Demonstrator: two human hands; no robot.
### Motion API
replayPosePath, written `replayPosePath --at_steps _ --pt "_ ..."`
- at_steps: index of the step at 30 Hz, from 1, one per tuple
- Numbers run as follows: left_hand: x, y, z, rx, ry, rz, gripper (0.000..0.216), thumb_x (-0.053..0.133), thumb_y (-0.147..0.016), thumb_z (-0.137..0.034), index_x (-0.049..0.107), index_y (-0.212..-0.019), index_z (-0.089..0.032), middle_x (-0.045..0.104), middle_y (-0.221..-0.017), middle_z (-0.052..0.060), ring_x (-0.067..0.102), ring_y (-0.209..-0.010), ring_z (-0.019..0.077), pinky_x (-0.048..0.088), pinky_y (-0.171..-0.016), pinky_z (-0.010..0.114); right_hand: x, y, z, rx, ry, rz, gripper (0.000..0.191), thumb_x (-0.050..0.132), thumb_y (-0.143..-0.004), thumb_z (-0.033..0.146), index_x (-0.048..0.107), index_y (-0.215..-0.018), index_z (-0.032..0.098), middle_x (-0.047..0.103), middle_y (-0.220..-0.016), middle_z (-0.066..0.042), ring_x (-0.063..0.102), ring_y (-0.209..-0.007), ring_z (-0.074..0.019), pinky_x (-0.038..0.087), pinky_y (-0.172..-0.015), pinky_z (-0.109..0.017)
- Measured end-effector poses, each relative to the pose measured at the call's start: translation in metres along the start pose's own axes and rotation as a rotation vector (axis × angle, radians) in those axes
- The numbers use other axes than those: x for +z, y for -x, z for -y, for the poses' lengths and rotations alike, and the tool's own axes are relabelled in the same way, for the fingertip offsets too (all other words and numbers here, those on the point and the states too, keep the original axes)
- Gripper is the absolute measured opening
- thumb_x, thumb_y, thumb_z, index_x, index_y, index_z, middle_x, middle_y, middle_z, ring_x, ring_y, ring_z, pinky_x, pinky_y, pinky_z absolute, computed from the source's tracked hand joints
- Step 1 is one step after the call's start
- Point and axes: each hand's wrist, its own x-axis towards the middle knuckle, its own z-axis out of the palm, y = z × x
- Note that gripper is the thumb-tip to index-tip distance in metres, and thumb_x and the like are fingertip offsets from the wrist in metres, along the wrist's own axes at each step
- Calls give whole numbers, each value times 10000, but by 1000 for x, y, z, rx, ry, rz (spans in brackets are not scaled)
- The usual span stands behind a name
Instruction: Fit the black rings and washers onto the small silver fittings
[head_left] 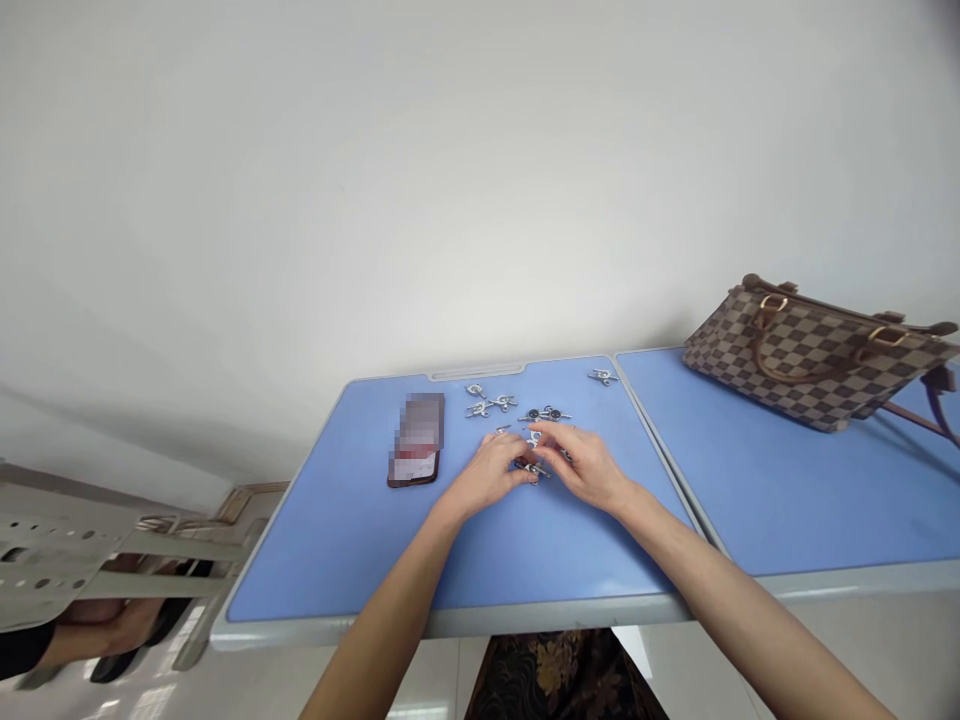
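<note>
Slip risk: the small silver metal clasp (534, 468) is tiny and shiny, and only fingertips hold it. If the pinch slackens, I judge it could pop out and skid over the smooth top.
Mix-up risk: the loose silver metal clasps (491, 405) lie just behind the hands. A dropped piece could land among them and be hard to tell apart.
Sweep risk: both wrists rest low over the top, so a sideways move of either hand could knock nearby pieces toward the far edge.
Edge risk: the lone silver clasp (602, 377) sits near the far right corner, close to the seam with the second blue table (787, 500), where it could slide into the gap.
Left hand (491, 470): palm down, fingers curled in, tips closed on the held clasp from the left.
Right hand (585, 462): palm down, fingers bent, tips meeting the same clasp from the right.
Clasp position: between the two hands, at or just above the middle of the blue folding table (352, 560), toward its far half.
Clasp look: bright metal, thin, with a dark part. It is too small here to make out its shape or whether it is open.
Nearby: a dark phone (418, 438) lies flat, left of the hands.
Farther off: a brown checkered handbag (817, 365) lies on the second table, well apart.
</note>
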Motion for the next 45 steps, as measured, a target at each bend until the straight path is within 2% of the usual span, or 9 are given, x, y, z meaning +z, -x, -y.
replayPosePath --at_steps 4,8,11,15,19,30,35,42,45 --pt "-1 0 -1 0 22 10 107 659 -811 -270 618 -886 -205 655 -945 22 532 -993 227 337 -873 361 -12 -3 4 18 -44 100 378 354 -958 195 430 -1328 203 656 -970 -78 621 -881 -185 510 -811 -360" --pt "-2 1 -2 -10 34 8 113 672 -802 -272 621 -878 -205 660 -954 22 529 -1009 232 334 -884 367 -14 -5 3 42 -115 133 390 340 -969 193 418 -1350 226 664 -976 -68 623 -858 -171 512 -792 -340" --pt "-2 1 -3 -19 25 11 123 674 -800 -273 616 -881 -202 653 -956 22 528 -1003 225 337 -873 361 -10 -4 0 62 -136 94 331 400 -960 212 490 -1279 224 680 -938 -54 630 -806 -158 508 -761 -309" --pt "-2 0 -2 -12 9 2 146 668 -807 -304 612 -891 -199 636 -953 23 533 -987 217 343 -867 353 -7 -3 0 83 -126 59 192 471 -938 247 602 -1074 217 682 -901 -47 623 -761 -148 495 -711 -270" --pt "-1 1 -2 -7 1 -10 141 655 -816 -316 608 -867 -193 627 -944 24 538 -976 213 348 -859 346 -8 -3 3 132 -96 56 123 495 -920 226 616 -933 209 662 -813 -22 582 -685 -127 460 -650 -238" --pt "-2 -1 -5 0 40 -15 92 655 -810 -253 606 -858 -191 636 -890 19 535 -941 201 355 -898 362 -4 -2 5 213 -47 -15 84 514 -882 185 596 -882 203 616 -716 6 528 -586 -111 420 -588 -227" --pt "-2 -1 -6 -30 37 -16 107 668 -796 -271 616 -832 -185 633 -848 22 536 -891 206 369 -866 363 -3 -3 3 273 -98 -46 108 527 -894 283 596 -854 210 615 -719 -2 551 -589 -123 451 -581 -242" --pt "-2 1 -6 -31 46 -20 126 664 -793 -295 626 -859 -195 631 -892 18 536 -921 209 363 -874 364 6 -1 -2 228 -85 -86 150 561 -875 327 607 -812 198 632 -735 -26 562 -637 -141 459 -597 -259" --pt "-4 2 -6 -28 70 -24 112 659 -797 -279 647 -882 -207 639 -922 24 536 -959 214 352 -911 375 7 0 -1 327 -213 -149 180 561 -877 361 591 -817 194 613 -699 -14 570 -614 -137 469 -584 -257"
